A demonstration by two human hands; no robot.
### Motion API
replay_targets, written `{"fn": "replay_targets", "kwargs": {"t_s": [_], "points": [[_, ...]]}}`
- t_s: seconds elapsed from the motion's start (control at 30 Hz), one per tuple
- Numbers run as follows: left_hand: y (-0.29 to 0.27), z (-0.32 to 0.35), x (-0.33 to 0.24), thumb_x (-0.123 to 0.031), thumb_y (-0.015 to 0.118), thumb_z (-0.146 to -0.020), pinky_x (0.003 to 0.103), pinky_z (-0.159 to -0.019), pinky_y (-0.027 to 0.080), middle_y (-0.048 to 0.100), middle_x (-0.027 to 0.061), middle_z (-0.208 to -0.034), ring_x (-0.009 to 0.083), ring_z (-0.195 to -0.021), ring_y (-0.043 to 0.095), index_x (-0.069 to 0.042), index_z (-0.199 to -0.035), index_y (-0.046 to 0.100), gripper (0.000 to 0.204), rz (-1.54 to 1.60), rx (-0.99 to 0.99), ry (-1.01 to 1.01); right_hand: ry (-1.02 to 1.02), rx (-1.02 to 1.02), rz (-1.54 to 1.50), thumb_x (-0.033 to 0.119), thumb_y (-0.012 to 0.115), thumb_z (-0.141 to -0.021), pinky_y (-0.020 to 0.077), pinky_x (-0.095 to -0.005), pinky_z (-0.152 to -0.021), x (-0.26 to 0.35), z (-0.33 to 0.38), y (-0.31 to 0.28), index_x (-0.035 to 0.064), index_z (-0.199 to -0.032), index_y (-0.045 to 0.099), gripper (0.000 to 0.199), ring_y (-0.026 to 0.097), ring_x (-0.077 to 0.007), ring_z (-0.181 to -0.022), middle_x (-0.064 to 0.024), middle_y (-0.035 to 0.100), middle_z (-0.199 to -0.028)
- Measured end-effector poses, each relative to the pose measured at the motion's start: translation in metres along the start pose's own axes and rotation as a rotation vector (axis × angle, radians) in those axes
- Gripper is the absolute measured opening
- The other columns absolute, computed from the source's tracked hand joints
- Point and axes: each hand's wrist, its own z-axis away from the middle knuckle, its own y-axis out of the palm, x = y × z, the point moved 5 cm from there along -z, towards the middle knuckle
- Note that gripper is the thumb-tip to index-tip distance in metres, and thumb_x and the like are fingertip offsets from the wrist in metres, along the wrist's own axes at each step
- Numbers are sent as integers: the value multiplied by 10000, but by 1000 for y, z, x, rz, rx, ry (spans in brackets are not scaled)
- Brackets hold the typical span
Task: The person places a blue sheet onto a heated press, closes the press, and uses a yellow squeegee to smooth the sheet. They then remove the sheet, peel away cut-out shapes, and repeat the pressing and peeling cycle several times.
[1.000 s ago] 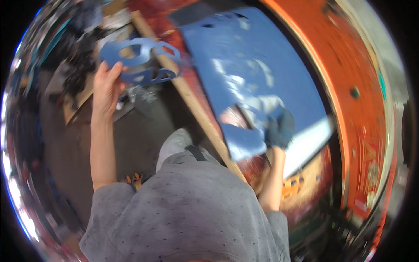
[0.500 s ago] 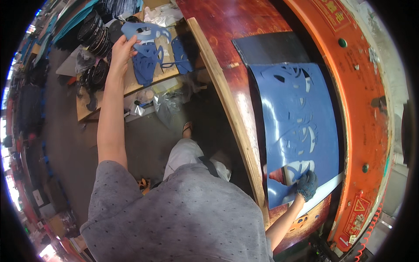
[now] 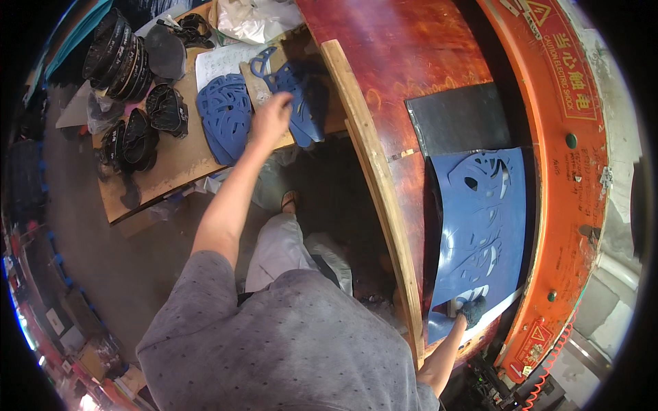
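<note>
My left hand, bare and slightly smeared by motion, hovers over a worktable between two groups of blue cut-out pieces. On its left lies a stack of blue shoe-upper-shaped pieces with curved openings. To its right are more blue pieces, one with a looped end. I see nothing hanging from this hand. At the near end of a long blue sheet with patterned cut-outs, my right hand, in a dark glove, has its fingers curled at the edge of an opening.
Black moulded forms and a stack of black rings stand on the worktable. A wooden rail edges the red-brown machine bed, where a dark pad lies. An orange machine frame borders the right side.
My left hand has let go of the blue piece it held up and moved right over the table. My right hand stays at the sheet's near end. The view has shifted.
</note>
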Motion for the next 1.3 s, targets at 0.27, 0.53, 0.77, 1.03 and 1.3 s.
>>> {"fn": "replay_targets", "kwargs": {"t_s": [0.27, 0.53, 0.77, 1.03, 1.3], "points": [[37, 49, 1, -7, 606, -763, 419, -956, 427, 645, 52, -1077, 270, -1158, 568, -149, -969, 715, 273, -177, 34, 320, 79, 10, -22, 100, 476, -837, 449, -412, -950, -4, 1, 4, 33, -1203, 587, 389, 584, -352, -1099, -177, 625, -1180], [11, 29, -26, -24, 646, -713, 384, -867, 433, 671, -43, -1011, 233, -1059, 580, -188, -822, 731, 215, -227, -78, 382, 193, 23, -95, 106, 477, -848, 449, -414, -955, 5, 6, -4, 34, -1202, 594, 380, 582, -350, -1107, -167, 621, -1193], [-35, -26, -72, 57, 615, -679, 356, -856, 467, 680, -4, -1025, 252, -995, 577, -141, -828, 734, 275, -74, -339, 507, 101, -48, -64, 92, 482, -846, 447, -422, -961, -10, 1, 16, 24, -1201, 589, 377, 584, -346, -1108, -168, 624, -1172], [18, 58, -29, -24, 644, -703, 375, -864, 438, 668, -32, -1019, 220, -1034, 560, -194, -809, 749, 226, -215, -109, 384, 138, -28, -86, 86, 471, -850, 440, -421, -971, -4, 3, 8, 20, -1204, 595, 381, 578, -343, -1122, -165, 623, -1198], [18, 25, -6, -30, 559, -813, 411, -817, 459, 675, 63, -973, 270, -926, 582, -138, -971, 719, 249, -163, -135, 196, 122, -53, -103, 91, 466, -843, 445, -412, -966, 1, 7, 4, 51, -1222, 588, 401, 586, -338, -1121, -161, 626, -1207]]}}
